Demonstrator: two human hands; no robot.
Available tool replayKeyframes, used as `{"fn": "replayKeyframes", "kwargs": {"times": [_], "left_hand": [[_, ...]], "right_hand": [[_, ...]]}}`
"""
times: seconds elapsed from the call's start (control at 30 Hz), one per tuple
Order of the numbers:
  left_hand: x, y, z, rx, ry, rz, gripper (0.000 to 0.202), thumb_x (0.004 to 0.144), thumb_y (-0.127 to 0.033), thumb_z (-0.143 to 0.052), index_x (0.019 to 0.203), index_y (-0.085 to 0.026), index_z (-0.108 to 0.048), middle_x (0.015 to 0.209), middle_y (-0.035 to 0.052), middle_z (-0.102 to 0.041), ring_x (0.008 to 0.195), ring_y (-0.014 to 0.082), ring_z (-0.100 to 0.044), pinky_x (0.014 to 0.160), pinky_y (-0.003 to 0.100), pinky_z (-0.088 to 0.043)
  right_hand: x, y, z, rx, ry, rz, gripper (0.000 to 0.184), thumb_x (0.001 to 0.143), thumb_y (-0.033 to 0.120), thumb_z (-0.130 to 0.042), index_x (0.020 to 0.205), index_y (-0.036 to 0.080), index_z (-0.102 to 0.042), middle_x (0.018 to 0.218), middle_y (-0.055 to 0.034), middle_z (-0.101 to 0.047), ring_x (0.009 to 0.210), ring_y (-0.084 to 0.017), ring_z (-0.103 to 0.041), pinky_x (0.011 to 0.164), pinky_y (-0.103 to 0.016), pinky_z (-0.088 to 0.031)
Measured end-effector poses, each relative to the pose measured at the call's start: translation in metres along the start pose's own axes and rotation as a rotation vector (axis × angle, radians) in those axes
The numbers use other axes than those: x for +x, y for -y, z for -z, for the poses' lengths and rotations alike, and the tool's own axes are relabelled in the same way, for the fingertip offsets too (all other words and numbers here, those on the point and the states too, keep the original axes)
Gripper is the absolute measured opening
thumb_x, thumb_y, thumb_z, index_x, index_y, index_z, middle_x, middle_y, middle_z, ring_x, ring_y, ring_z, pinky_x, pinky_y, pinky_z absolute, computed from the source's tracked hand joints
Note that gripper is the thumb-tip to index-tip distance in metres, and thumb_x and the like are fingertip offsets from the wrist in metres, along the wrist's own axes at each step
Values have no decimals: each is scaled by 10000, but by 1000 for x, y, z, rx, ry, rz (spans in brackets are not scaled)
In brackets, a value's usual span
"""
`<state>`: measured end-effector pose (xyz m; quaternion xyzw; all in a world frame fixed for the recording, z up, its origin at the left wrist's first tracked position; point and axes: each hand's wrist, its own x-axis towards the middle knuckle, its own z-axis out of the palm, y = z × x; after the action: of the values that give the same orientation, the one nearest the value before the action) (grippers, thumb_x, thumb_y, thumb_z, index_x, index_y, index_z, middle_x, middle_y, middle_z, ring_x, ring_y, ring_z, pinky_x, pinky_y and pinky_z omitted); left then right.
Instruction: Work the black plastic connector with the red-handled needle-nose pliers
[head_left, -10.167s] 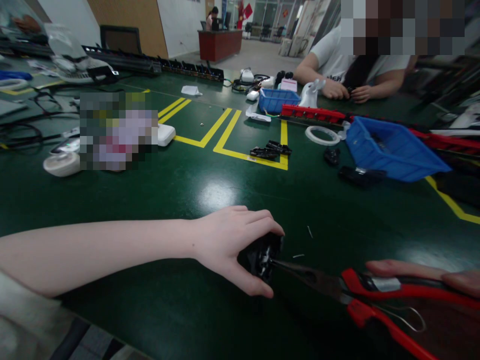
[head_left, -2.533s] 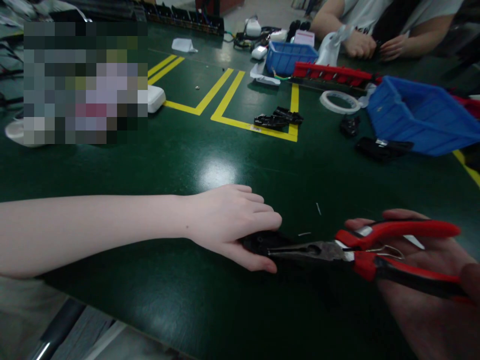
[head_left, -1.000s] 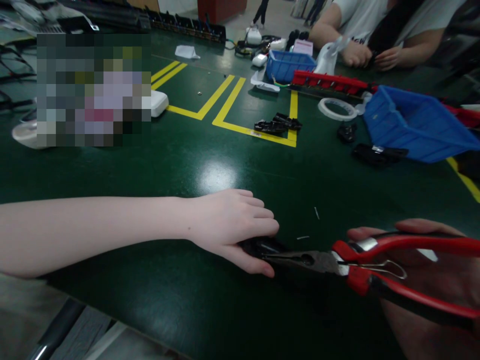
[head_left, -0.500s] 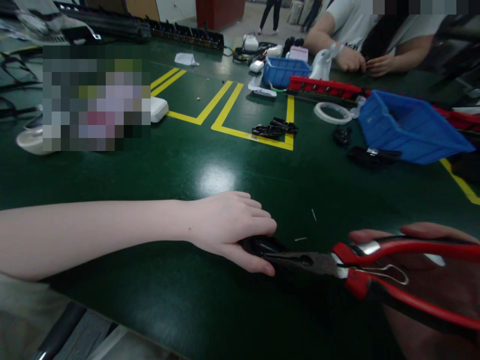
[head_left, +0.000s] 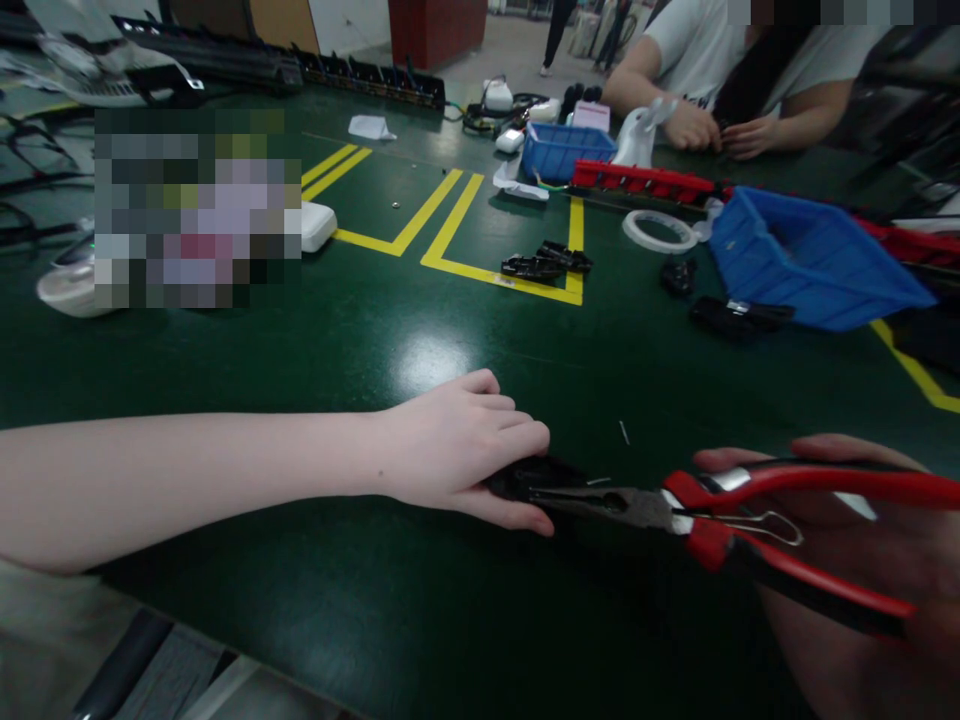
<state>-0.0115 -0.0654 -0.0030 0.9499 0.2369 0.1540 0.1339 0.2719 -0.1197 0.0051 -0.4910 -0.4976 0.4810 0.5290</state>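
My left hand is closed on a small black plastic part, thumb below and fingers above, low over the green table. From the right, my right hand grips red-handled needle-nose pliers, their handles lying across the palm. The plier jaws point left and their tips meet the black part beside my left thumb. A wire spring shows between the handles. Just beyond the part lie two thin, light slivers on the table.
Several black parts lie by yellow tape lines. At the right are a blue bin, a tape roll and a black clip-like piece. A smaller blue bin and red strip stand farther back. Across the table sits a person.
The plier handles are slightly closer together, and the fingers of my right hand have shifted. My left hand has tilted a little, with its knuckles raised. The camera view has moved slightly.
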Motion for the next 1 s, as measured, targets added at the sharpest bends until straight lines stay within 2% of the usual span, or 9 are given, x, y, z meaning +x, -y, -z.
{"fn": "replayKeyframes", "kwargs": {"times": [0.27, 0.37, 0.47, 0.57, 0.67, 0.77, 0.9, 1.0], "left_hand": [[-1, -2, -3, 72, -41, 29, 464, 966, -617, -522, 965, -156, -576, 807, 9, -672, 723, 176, -627, 816, 334, -374], [-2, -2, -3, 93, -55, 37, 473, 973, -617, -509, 981, -149, -574, 804, 10, -669, 724, 180, -625, 817, 341, -371], [-2, -3, -2, 114, -59, 38, 484, 979, -624, -489, 978, -148, -578, 809, 12, -670, 729, 180, -621, 812, 344, -371], [-2, -3, -2, 125, -52, 42, 496, 990, -632, -452, 969, -153, -581, 812, 15, -673, 723, 177, -610, 809, 346, -370], [-2, -3, -2, 122, -52, 42, 502, 999, -628, -435, 971, -150, -586, 808, 19, -672, 719, 178, -605, 810, 346, -368], [-2, -3, -2, 119, -49, 40, 509, 1003, -629, -423, 955, -152, -593, 806, 24, -674, 729, 185, -606, 813, 349, -366], [-1, -3, -1, 112, -26, 46, 500, 1005, -622, -427, 941, -157, -598, 823, 25, -683, 735, 188, -601, 804, 352, -367], [-1, -3, 0, 98, -21, 41, 493, 1003, -616, -441, 949, -153, -603, 823, 26, -680, 736, 189, -605, 796, 350, -371]], "right_hand": [[5, 2, -9, 67, -40, -64, 442, 632, 510, -847, 1019, 329, -735, 974, -61, -772, 873, -296, -750, 696, -379, -653], [5, 4, -13, 73, -122, -154, 377, 622, 495, -843, 946, 334, -739, 984, -47, -771, 953, -295, -739, 741, -371, -646], [7, 7, -15, 52, -193, -266, 399, 579, 537, -847, 909, 340, -739, 978, -36, -773, 991, -289, -732, 778, -362, -636], [9, 9, -14, 43, -159, -326, 438, 560, 567, -844, 921, 343, -737, 983, -38, -775, 1003, -309, -728, 817, -415, -629], [9, 9, -12, 49, -114, -305, 421, 619, 561, -812, 969, 341, -730, 1008, -44, -775, 1005, -319, -728, 828, -446, -627], [8, 7, -12, 54, -113, -250, 392, 672, 547, -785, 995, 331, -727, 1006, -52, -776, 1008, -305, -728, 814, -408, -631], [8, 6, -10, 64, -107, -152, 340, 661, 469, -814, 959, 324, -734, 947, -40, -778, 912, -291, -750, 713, -364, -648], [8, 6, -7, 52, -49, -97, 398, 638, 484, -839, 986, 323, -733, 957, -46, -776, 869, -303, -753, 666, -379, -652]]}}
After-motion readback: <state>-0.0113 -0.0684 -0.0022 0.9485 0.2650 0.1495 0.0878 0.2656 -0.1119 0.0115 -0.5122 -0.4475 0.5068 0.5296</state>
